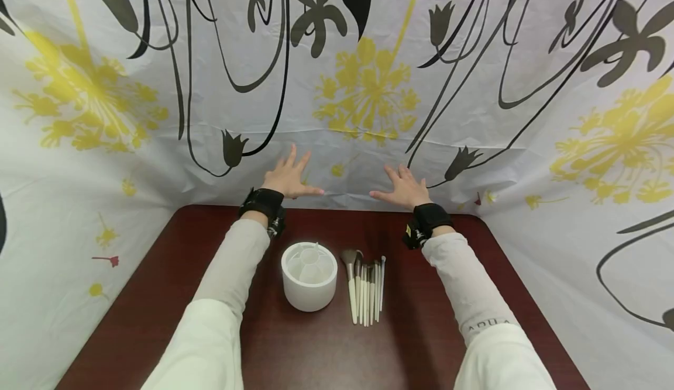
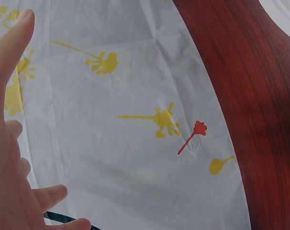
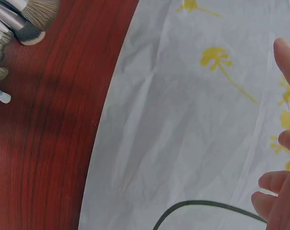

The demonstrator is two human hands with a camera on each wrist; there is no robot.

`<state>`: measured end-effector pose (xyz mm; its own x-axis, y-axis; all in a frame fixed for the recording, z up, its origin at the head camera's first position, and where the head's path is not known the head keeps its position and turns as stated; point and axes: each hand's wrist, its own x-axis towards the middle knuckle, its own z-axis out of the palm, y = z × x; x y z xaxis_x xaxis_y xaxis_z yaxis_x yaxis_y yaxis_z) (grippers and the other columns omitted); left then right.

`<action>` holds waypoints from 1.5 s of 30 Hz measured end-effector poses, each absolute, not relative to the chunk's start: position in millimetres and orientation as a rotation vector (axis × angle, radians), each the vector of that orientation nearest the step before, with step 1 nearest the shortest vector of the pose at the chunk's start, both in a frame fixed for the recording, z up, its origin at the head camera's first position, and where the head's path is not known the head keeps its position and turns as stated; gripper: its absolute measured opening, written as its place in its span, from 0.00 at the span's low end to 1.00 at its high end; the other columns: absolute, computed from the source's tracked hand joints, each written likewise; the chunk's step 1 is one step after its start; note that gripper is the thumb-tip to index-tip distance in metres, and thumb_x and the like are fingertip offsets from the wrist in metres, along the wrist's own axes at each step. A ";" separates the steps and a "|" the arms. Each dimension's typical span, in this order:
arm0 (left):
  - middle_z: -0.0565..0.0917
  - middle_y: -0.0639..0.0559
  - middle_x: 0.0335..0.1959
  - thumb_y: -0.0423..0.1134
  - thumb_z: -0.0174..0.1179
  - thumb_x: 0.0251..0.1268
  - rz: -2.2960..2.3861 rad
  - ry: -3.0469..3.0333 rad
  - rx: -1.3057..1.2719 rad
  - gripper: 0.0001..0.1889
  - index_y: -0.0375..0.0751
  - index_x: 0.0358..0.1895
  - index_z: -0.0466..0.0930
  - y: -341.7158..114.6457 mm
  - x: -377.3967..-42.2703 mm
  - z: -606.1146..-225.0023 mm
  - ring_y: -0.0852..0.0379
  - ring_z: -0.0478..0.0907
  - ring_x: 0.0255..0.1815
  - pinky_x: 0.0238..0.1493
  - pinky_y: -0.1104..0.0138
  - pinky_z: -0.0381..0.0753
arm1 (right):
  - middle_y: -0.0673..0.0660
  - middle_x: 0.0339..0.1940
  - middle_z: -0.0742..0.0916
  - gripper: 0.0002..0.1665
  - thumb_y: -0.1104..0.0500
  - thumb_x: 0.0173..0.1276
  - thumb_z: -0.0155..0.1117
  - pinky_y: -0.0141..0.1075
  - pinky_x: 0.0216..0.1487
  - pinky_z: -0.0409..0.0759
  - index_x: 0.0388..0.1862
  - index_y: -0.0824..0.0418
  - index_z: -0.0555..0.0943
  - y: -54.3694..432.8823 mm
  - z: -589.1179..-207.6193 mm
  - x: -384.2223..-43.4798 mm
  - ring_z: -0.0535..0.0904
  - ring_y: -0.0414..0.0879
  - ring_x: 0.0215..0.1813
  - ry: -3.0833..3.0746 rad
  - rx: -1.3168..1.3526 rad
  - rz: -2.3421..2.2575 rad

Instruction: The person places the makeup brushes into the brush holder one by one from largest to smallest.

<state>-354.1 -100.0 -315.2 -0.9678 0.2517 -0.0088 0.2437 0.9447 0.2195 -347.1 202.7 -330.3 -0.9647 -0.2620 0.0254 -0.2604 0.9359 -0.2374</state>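
Both arms reach forward past the table's far edge. My left hand (image 1: 286, 178) has its fingers spread and holds nothing; in the left wrist view its thumb (image 2: 16, 40) stands apart from the fingers. My right hand (image 1: 404, 187) is likewise spread, with nothing in it. Between the forearms stands a round white brush holder (image 1: 309, 285), divided inside into several compartments. Just right of it lies a row of makeup brushes (image 1: 364, 290) with pale handles, bristles pointing away from me. The right wrist view catches some brush heads (image 3: 32, 21) at its upper left corner.
The dark red-brown table (image 1: 305, 355) has rounded far corners. A white cloth (image 1: 363, 162) printed with yellow flowers and dark stems hangs behind it and along both sides. Black straps with small devices sit on both wrists.
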 end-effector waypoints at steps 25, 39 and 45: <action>0.43 0.44 0.73 0.73 0.52 0.46 0.317 3.039 0.622 0.53 0.49 0.72 0.41 -108.1 -333.4 -329.8 0.39 0.42 0.70 0.58 0.40 0.57 | 0.66 0.67 0.63 0.49 0.34 0.59 0.54 0.53 0.45 0.72 0.71 0.57 0.53 176.1 -367.7 -316.0 0.63 0.63 0.63 3.193 -0.542 -0.364; 0.45 0.45 0.72 0.73 0.50 0.47 0.345 3.009 0.694 0.52 0.51 0.72 0.41 -109.0 -326.2 -338.9 0.40 0.44 0.70 0.59 0.40 0.55 | 0.66 0.63 0.68 0.46 0.38 0.60 0.57 0.49 0.41 0.75 0.70 0.61 0.55 165.4 -388.2 -299.7 0.67 0.60 0.59 3.184 -0.594 -0.380; 0.47 0.45 0.72 0.71 0.51 0.48 0.383 2.997 0.736 0.51 0.49 0.72 0.43 -110.2 -322.1 -340.8 0.39 0.46 0.69 0.59 0.41 0.56 | 0.65 0.62 0.69 0.45 0.41 0.61 0.57 0.48 0.41 0.75 0.69 0.61 0.56 160.5 -399.9 -295.7 0.68 0.58 0.59 3.174 -0.611 -0.385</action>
<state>-322.1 -110.2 -340.8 -0.8876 0.4599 0.0271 0.4519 0.8578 0.2449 -295.7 160.5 -399.9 -0.9233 -0.3515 0.1550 -0.3783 0.9019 -0.2083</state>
